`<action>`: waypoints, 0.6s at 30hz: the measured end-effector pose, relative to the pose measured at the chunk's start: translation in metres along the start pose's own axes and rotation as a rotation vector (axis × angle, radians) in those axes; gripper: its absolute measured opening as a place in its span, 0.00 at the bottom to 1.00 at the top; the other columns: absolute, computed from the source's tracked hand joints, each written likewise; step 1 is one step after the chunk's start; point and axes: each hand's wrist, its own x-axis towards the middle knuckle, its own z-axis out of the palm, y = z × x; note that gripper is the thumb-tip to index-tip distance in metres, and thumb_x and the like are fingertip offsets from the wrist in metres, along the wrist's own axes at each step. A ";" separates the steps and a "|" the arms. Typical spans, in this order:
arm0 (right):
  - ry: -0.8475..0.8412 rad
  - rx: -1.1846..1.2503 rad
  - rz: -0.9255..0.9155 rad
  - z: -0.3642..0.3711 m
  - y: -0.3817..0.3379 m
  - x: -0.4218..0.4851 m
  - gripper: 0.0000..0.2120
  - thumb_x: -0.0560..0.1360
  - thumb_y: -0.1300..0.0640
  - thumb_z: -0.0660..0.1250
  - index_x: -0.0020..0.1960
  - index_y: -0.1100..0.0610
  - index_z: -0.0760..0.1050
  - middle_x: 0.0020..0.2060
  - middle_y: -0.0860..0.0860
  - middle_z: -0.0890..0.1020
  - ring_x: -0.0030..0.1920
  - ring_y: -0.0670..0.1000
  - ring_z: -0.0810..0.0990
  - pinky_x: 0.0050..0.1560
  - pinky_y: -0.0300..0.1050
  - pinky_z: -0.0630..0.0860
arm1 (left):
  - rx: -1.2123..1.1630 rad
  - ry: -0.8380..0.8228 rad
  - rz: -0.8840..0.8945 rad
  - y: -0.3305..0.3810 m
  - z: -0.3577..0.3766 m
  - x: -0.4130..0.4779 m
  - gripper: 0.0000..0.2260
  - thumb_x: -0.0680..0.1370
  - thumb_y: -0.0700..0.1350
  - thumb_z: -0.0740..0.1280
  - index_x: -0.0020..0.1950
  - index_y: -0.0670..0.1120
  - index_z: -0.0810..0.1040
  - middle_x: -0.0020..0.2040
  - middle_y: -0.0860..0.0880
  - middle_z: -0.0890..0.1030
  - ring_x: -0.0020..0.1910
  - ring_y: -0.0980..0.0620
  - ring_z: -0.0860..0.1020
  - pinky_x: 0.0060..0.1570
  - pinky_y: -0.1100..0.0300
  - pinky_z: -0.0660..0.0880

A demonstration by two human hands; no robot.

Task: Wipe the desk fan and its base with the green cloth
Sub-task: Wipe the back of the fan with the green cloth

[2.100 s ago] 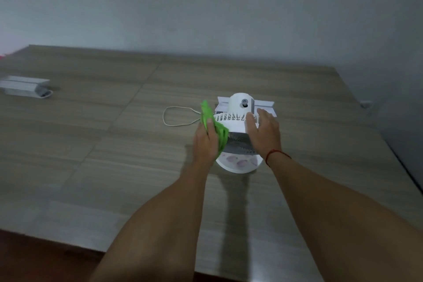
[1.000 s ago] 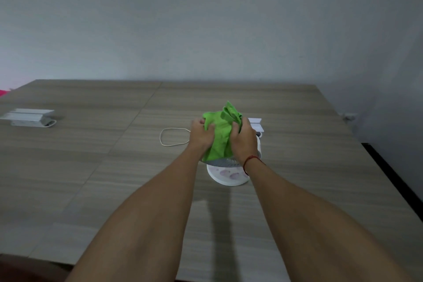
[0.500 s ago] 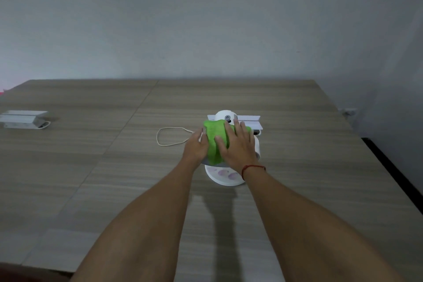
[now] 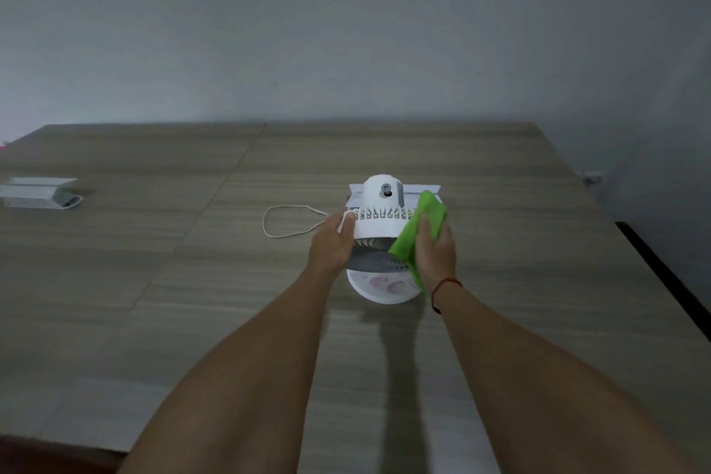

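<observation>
Desk fan (image 4: 379, 227) stood mid-table (image 4: 154, 281) on its round base (image 4: 384, 287) | left hand (image 4: 332, 242) clasped its left rim, likely to steady it | right hand (image 4: 436, 254) gripped green cloth (image 4: 421, 227) against the right side, wiping

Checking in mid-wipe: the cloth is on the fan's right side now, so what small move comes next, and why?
Probably slide the green cloth down the fan toward its base. The right hand presses it against the right side, the left hand steadies the other, and the base looks uncovered.
</observation>
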 end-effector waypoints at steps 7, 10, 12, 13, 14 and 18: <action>-0.065 -0.342 -0.471 0.011 -0.016 -0.003 0.22 0.78 0.50 0.55 0.70 0.52 0.68 0.66 0.54 0.75 0.70 0.58 0.68 0.70 0.58 0.66 | 0.005 0.028 -0.035 -0.004 0.000 0.001 0.17 0.83 0.50 0.55 0.64 0.47 0.77 0.60 0.41 0.81 0.61 0.41 0.76 0.61 0.52 0.71; -0.147 -0.340 -0.498 0.010 -0.012 0.004 0.20 0.80 0.53 0.53 0.71 0.53 0.67 0.69 0.55 0.73 0.74 0.58 0.63 0.72 0.56 0.63 | -0.006 0.022 -0.023 -0.003 0.001 0.003 0.16 0.83 0.49 0.54 0.62 0.47 0.78 0.59 0.41 0.81 0.60 0.42 0.77 0.60 0.52 0.71; -0.103 -0.242 -0.435 0.008 -0.009 0.008 0.20 0.79 0.50 0.52 0.66 0.54 0.72 0.63 0.55 0.77 0.69 0.59 0.70 0.68 0.57 0.68 | 0.008 -0.011 -0.003 -0.004 0.001 0.006 0.16 0.83 0.50 0.54 0.62 0.46 0.77 0.59 0.41 0.81 0.60 0.41 0.76 0.60 0.51 0.71; -0.055 -0.171 -0.369 0.008 -0.009 0.009 0.19 0.78 0.49 0.51 0.62 0.55 0.74 0.59 0.56 0.79 0.64 0.59 0.74 0.65 0.56 0.71 | 0.020 -0.030 0.009 -0.006 0.001 0.006 0.16 0.83 0.51 0.54 0.62 0.46 0.77 0.59 0.40 0.81 0.60 0.40 0.76 0.60 0.51 0.71; -0.016 -0.102 -0.286 0.007 -0.011 0.009 0.19 0.79 0.49 0.51 0.60 0.56 0.74 0.56 0.56 0.80 0.60 0.59 0.76 0.61 0.54 0.73 | 0.033 -0.043 0.019 -0.006 0.001 0.007 0.17 0.83 0.52 0.54 0.62 0.47 0.77 0.59 0.41 0.81 0.60 0.40 0.76 0.60 0.50 0.71; 0.054 0.053 0.016 0.004 -0.008 0.021 0.19 0.81 0.52 0.52 0.62 0.61 0.73 0.58 0.61 0.79 0.58 0.60 0.77 0.58 0.49 0.72 | 0.056 -0.023 0.058 -0.010 0.000 0.006 0.16 0.83 0.51 0.54 0.56 0.44 0.76 0.55 0.39 0.81 0.58 0.39 0.77 0.56 0.50 0.72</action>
